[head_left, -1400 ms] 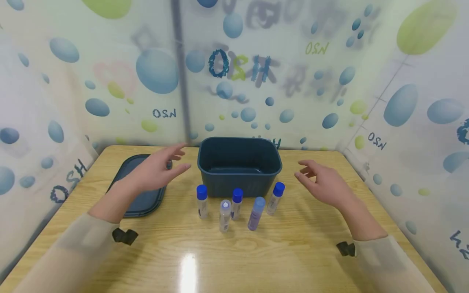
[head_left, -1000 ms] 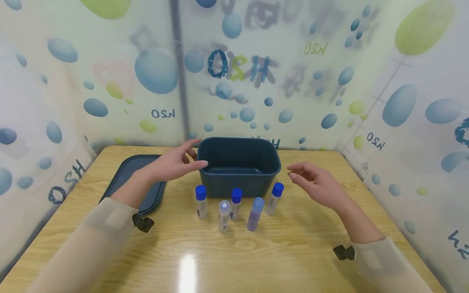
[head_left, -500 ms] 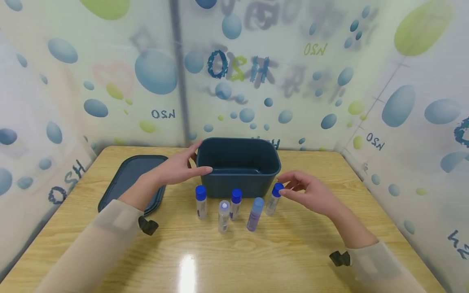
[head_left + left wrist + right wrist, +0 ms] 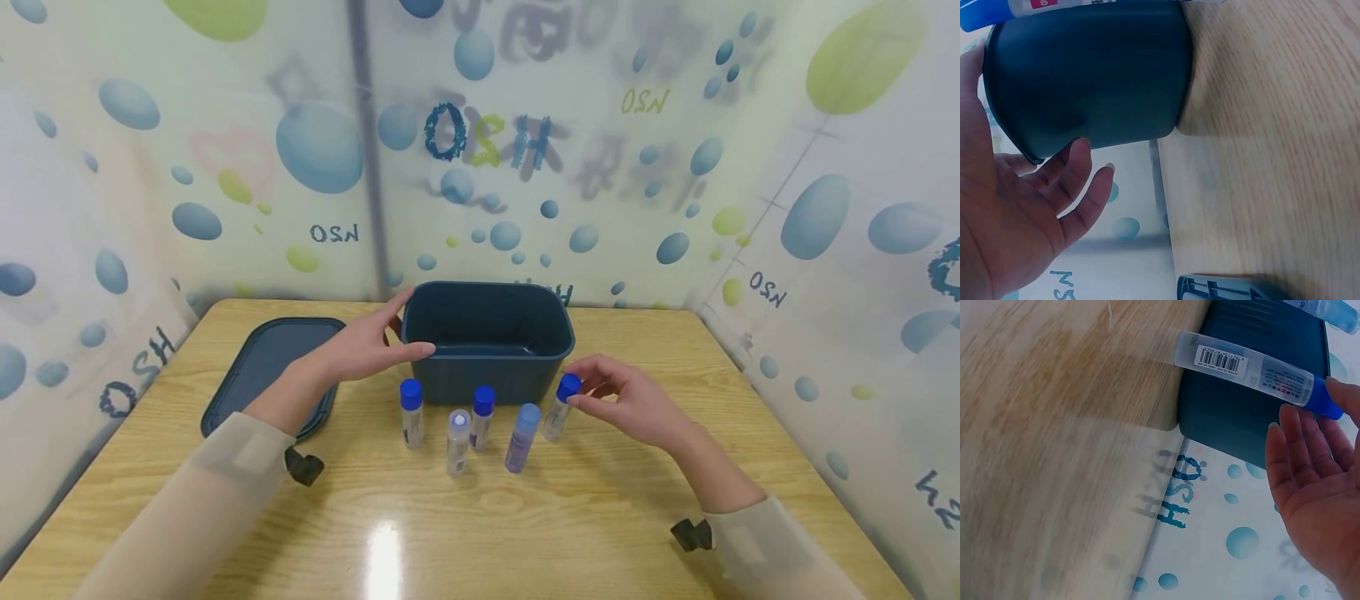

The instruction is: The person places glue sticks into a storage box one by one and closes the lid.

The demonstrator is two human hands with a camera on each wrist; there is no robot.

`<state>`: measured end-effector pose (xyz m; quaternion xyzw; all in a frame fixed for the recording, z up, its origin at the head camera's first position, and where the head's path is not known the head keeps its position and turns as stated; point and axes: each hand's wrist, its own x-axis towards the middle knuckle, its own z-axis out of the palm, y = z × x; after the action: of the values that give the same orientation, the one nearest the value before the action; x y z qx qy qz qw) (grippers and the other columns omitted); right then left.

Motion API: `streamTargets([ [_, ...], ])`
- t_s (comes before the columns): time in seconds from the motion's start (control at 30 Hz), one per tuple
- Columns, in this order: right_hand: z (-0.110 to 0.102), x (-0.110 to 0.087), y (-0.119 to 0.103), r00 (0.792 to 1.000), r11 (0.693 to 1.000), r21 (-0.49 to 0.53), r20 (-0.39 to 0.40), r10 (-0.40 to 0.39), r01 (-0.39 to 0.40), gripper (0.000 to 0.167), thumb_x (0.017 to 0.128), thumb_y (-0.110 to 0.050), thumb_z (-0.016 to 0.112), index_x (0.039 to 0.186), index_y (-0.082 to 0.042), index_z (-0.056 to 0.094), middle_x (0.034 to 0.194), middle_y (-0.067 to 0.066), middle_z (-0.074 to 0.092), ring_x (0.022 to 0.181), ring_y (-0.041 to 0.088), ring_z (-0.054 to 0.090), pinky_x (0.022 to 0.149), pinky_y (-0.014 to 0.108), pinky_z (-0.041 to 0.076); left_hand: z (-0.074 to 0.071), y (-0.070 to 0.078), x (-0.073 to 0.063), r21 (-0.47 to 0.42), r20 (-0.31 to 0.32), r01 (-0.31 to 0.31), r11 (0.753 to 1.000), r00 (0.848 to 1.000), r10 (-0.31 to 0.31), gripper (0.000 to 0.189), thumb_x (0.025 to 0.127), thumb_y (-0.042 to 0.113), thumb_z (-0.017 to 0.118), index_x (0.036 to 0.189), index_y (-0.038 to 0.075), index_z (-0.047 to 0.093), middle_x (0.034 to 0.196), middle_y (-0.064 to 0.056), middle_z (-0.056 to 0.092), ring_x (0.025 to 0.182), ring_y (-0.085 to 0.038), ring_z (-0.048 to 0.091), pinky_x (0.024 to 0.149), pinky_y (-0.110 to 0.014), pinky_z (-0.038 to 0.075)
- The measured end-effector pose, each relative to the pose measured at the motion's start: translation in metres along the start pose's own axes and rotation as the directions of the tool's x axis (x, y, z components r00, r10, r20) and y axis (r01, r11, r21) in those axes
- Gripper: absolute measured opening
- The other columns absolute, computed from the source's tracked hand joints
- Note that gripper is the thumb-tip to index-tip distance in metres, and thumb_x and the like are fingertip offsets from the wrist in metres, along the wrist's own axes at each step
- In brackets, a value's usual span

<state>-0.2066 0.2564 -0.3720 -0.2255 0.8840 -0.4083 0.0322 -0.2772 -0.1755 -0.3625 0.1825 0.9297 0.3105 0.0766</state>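
A dark blue-green plastic bin point(image 4: 498, 377) stands at the back of the wooden table. My left hand point(image 4: 358, 345) grips its left end, thumb on the front rim and fingers round the side. Several slim, upright tubes with caps, resembling glue bottles, stand in front of the bin. At the rightmost blue-capped tube point(image 4: 557, 417), my right hand point(image 4: 633, 407) pinches the cap between thumb and fingers. In the right wrist view, a barcode label shows on this tube point(image 4: 1254, 369), and the thumb touches its cap. The tube's base appears to be on the table.
A dark lid point(image 4: 266, 362) lies flat on the left of the table, partly behind my left forearm. Other tubes include a light-blue-capped one point(image 4: 522, 439), a clear-capped one point(image 4: 458, 446) and a blue-capped one point(image 4: 412, 417) at left. A patterned curtain point(image 4: 600, 200) hangs behind.
My left hand has moved right from over the lid onto the bin's left end. My right hand has come left and down to the rightmost tube's cap.
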Motion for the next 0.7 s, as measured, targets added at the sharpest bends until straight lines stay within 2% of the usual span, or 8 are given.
streamTargets([
  [0.47, 0.000, -0.004, 0.000, 0.999, 0.999, -0.037, -0.029, -0.030, 0.029, 0.029, 0.103, -0.017, 0.080, 0.130, -0.013, 0.073, 0.112, 0.001, 0.077, 0.100, 0.018, 0.071, 0.086, 0.025, 0.060, 0.001, 0.002, -0.002, -0.022, 0.002, 0.014, 1.000, 1.000, -0.014, 0.115, 0.096, 0.077, 0.068, 0.179, 0.031, 0.003, 0.138, -0.015, 0.062, 0.098, -0.026, 0.067, 0.079, -0.039, 0.056],
  [0.7, -0.013, -0.009, -0.010, 0.988, 0.994, -0.050, -0.120, -0.102, 0.096, 0.027, 0.102, -0.012, 0.080, 0.128, -0.010, 0.073, 0.109, 0.003, 0.077, 0.094, 0.014, 0.070, 0.081, 0.026, 0.060, 0.002, 0.000, -0.001, -0.028, -0.001, 0.006, 1.000, 1.000, -0.006, 0.115, 0.096, 0.077, 0.068, 0.179, 0.031, 0.003, 0.130, -0.013, 0.065, 0.096, -0.023, 0.068, 0.080, -0.039, 0.056],
])
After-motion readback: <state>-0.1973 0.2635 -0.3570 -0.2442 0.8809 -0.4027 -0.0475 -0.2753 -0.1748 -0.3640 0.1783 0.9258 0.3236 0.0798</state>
